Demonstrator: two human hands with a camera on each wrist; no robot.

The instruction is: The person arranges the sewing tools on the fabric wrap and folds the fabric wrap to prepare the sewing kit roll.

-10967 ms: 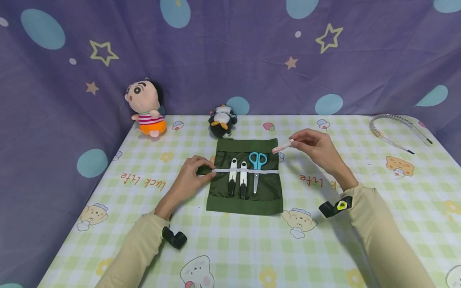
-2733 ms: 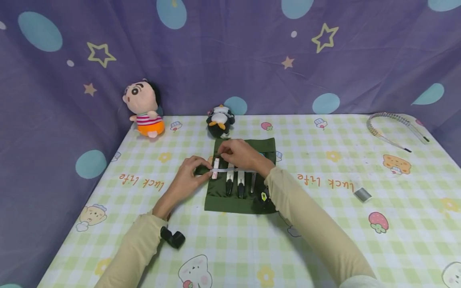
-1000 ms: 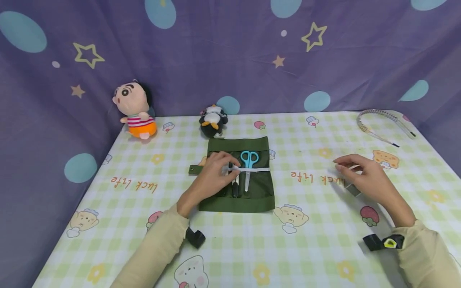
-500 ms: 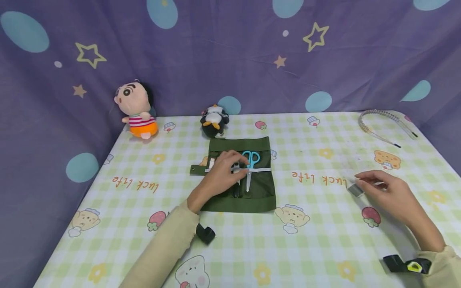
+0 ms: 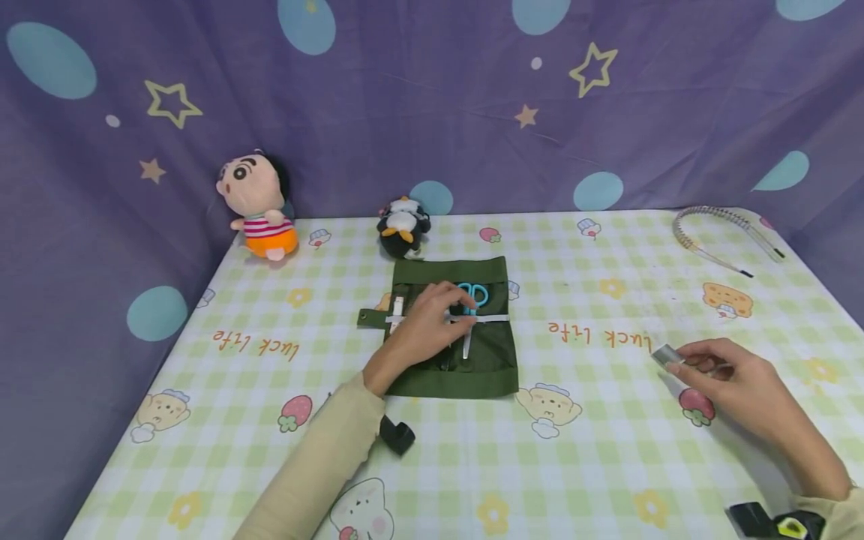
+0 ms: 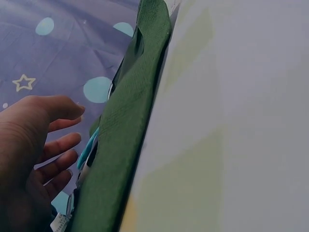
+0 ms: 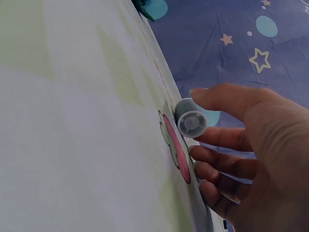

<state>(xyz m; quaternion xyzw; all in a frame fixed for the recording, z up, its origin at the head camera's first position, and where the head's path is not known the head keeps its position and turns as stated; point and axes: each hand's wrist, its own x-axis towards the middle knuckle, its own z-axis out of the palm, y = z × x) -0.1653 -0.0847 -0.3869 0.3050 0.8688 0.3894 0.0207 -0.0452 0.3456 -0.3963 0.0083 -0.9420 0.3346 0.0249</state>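
Observation:
In the head view, a dark green roll-up pouch (image 5: 499,381) lies unrolled, with a white elastic strap (image 5: 495,318) across it. Blue-handled scissors (image 5: 467,346) and a slim white-and-pink item (image 5: 398,304) sit under the strap. My left hand (image 5: 428,322) is over the pouch's middle, fingers loosely bent beside the scissors, covering most of two white tools with black tips. The left wrist view shows nothing between its fingers. At the right, my right hand (image 5: 739,379) pinches a small spool of grey thread (image 5: 667,355) between thumb and index finger, at the tabletop.
A plush doll in a striped shirt (image 5: 266,227) and a small penguin plush (image 5: 403,225) stand along the back edge. A headband (image 5: 688,238) lies at the back right. A purple curtain (image 5: 432,112) hangs behind the checked tablecloth (image 5: 587,487).
The white-and-pink item has gone from my right hand to under the strap. My right hand has since reached right and taken the thread spool. My left hand has slid right toward the scissors.

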